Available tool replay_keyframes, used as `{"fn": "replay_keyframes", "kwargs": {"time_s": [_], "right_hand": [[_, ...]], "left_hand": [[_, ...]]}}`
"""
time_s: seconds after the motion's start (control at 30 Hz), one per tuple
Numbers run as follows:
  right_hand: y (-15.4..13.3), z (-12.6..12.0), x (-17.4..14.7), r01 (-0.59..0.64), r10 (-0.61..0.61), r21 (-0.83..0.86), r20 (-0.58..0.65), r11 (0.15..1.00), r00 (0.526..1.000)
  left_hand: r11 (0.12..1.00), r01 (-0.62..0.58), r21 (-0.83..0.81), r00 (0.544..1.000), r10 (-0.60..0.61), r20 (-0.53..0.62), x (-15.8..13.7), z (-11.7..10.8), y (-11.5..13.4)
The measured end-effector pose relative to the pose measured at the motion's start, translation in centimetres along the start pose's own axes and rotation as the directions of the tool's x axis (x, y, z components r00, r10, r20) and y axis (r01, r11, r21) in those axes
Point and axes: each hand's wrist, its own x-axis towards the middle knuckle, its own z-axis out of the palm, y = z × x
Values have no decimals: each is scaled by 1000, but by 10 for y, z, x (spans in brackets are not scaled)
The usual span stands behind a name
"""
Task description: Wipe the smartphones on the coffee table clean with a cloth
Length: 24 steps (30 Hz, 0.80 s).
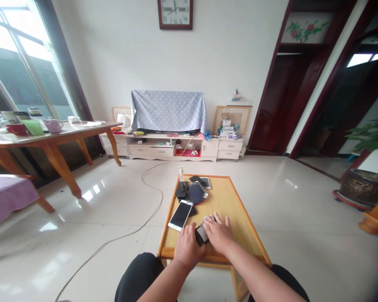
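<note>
Near the front of the small wooden table (236, 209), a dark phone-like slab (201, 240) with a greyish upper face lies between my hands. My left hand (188, 244) is closed on its left edge, thumb along the near side. Over its far right part lies my right hand (219, 234), the fingers pressed down on a small pale piece that I cannot make out; some fingers spread past it. Left of them rests a white phone (180, 215) with a black screen, partly on another dark flat item (192, 210).
At the table's far left stand a pump bottle (181, 173), a black item (180, 191) and a blurred-out dark blue patch. A pale-framed flat device (205, 182) lies behind them. A cable (157, 201) crosses the floor. My knees flank the table.
</note>
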Motion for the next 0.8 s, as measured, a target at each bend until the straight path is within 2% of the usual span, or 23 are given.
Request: {"fn": "replay_keyframes", "kwargs": {"time_s": [0.13,0.2,0.33,0.4,0.53,0.6,0.7,0.8], "right_hand": [[-5,10,0,153,-153,11,31,988,988],[0,12,3,83,-82,-26,4,996,997],[16,11,4,-176,170,-89,-72,980,983],[19,13,-6,-180,172,-108,-82,978,982],[16,21,-39,-73,64,-109,-89,991,994],[18,21,-51,-79,69,-108,-96,991,993],[27,15,-50,-146,137,-105,-93,984,986],[31,6,-33,-177,171,-81,-70,981,983]], "left_hand": [[999,-27,-20,1000,26,-4,0,-2,0],[1000,-19,-5,1000,19,-5,0,-2,-1],[999,10,30,1000,-11,11,0,-1,-1],[999,6,41,1000,-6,14,0,1,0],[998,-19,57,1000,19,2,1,3,0],[998,-28,55,1000,28,6,1,2,0],[998,-37,53,999,36,16,1,1,0],[998,-35,49,999,34,23,0,0,0]]}}
